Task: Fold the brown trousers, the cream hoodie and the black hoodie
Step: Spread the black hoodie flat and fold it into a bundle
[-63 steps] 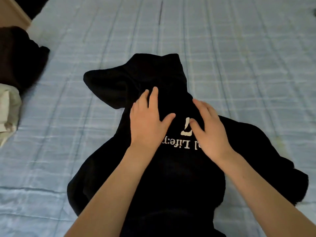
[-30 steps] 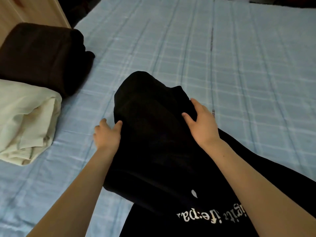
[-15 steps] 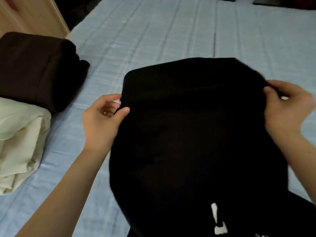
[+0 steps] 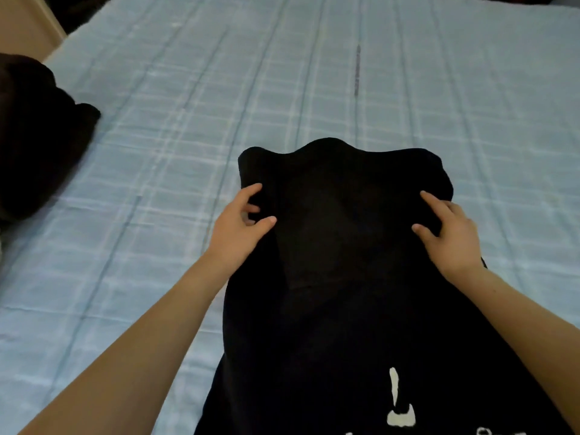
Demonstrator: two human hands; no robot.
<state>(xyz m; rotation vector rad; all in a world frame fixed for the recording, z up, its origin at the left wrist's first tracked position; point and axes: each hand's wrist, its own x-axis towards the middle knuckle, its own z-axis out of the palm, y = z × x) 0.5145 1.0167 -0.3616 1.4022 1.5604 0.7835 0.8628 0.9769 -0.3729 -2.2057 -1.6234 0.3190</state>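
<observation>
Head view: the black hoodie (image 4: 339,277) lay lengthwise on the bed (image 4: 282,89), its far folded edge just beyond both hands and its printed part nearest the person, between the two forearms. The left hand (image 4: 238,227) was placed at the left edge of the hoodie near its far end; the thumb lay on top of the fabric and the curled fingers met the edge, pinching a fold of cloth between them. The right hand (image 4: 452,237) was placed at the right edge at about the same level, thumb and forefinger spread on top of the fabric and the remaining fingers hidden past the edge, so its grip on the cloth was partial at most. White lettering (image 4: 398,406) showed on the hoodie, close to the person behind the right hand. The brown trousers (image 4: 37,136) lay as a dark bundle on the bed, well apart to the left of the left hand.
</observation>
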